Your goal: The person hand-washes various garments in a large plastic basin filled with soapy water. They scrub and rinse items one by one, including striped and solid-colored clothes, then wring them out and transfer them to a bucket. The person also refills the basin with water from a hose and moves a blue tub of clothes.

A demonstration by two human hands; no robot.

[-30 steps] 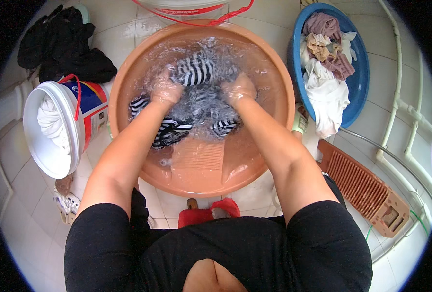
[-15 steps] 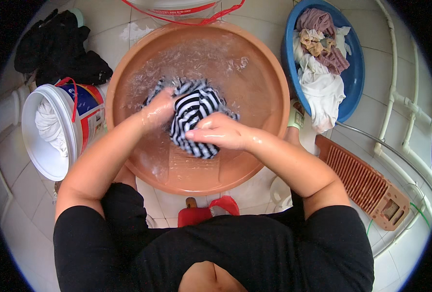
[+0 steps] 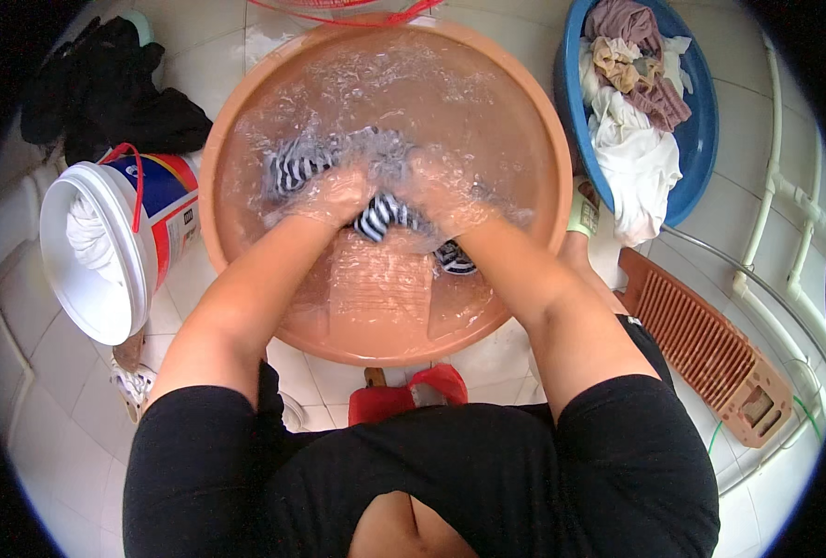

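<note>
A black-and-white striped garment (image 3: 383,216) lies bunched in the water of a large orange-brown basin (image 3: 210,177). Both of my hands push it down into the water. My left hand (image 3: 340,192) is closed on the cloth, and striped folds spread out beyond it. Opposite, my right hand (image 3: 442,193) grips the cloth's other side under splashing water, its fingertips blurred. One striped piece shows beneath my right wrist. Just nearer to me, a ribbed washboard surface (image 3: 380,288) slopes under the water inside the basin.
Left stands a white bucket (image 3: 97,321) with white cloth inside, near black clothes (image 3: 115,93). On the right are a blue tub (image 3: 706,139) of laundry, a brown plastic washboard (image 3: 701,339) and white pipes (image 3: 761,205). Something red (image 3: 380,405) sits before me.
My hands have gone down into the water with the striped garment, which was bunched higher up between them. My right hand has moved farther away from me, and the water splashes more.
</note>
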